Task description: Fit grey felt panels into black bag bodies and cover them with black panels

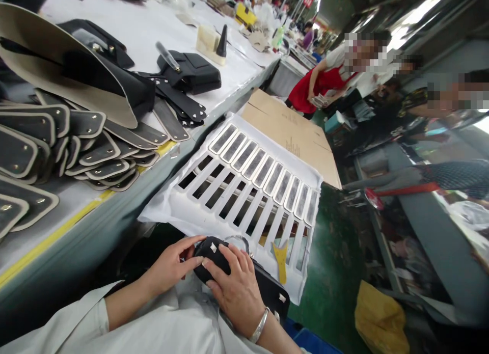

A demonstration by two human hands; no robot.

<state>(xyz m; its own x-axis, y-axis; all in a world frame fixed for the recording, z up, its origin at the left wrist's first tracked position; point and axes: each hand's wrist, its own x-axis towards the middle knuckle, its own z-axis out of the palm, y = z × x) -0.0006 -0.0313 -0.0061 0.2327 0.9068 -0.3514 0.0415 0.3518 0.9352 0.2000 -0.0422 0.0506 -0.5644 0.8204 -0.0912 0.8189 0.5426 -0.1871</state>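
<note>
The left hand (170,267) has thumb and index finger slightly parted, gripping the left end of a rounded black piece with a small white tab (218,258); the right hand (240,293) lies over its top, fingers loosely spread and curved. The step looks like pressing or shaping this piece — the next move seems to call for a steady left grip and even right-hand pressure. Just right of the fingers is a flat black panel (270,289); whether it joins the piece, I cannot tell. Beyond the fingertips: a white slotted rack (189,207) bearing pale-edged grey strips (255,165) and a yellow forked tool (281,265).
</note>
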